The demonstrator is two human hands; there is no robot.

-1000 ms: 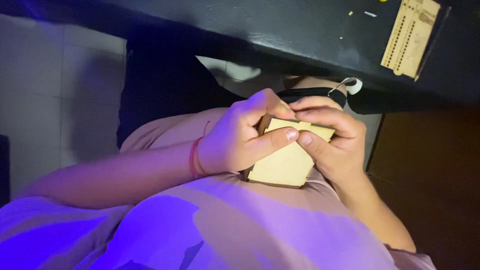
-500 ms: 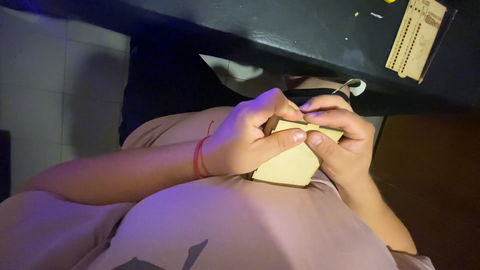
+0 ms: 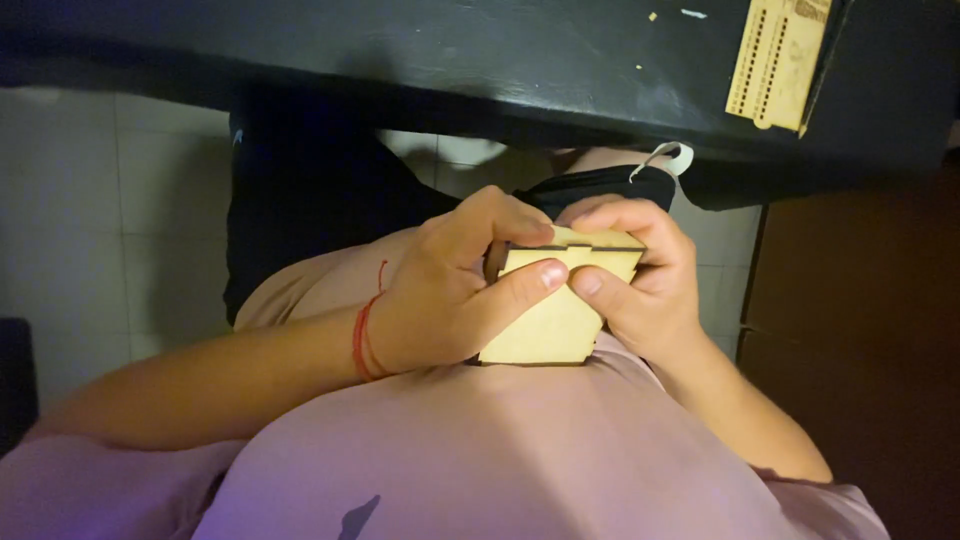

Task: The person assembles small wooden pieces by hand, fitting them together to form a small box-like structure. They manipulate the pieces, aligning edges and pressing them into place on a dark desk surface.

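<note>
Gripping wooden box (image 3: 545,318), both hands (image 3: 540,285)

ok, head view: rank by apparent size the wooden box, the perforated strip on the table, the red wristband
1. Wooden box, though nearer the camera and partly covered by the hands.
2. Perforated strip, cut off by the frame.
3. Wristband.

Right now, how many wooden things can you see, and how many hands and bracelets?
Wooden box pieces held in both hands: 1, the pale wooden box, gripped by the left hand and the right hand
Wooden sheets on the black table: 1, the perforated wooden sheet
Hands: 2
Red string bracelets: 1, the red bracelet on the left wrist
Total: 5
</note>
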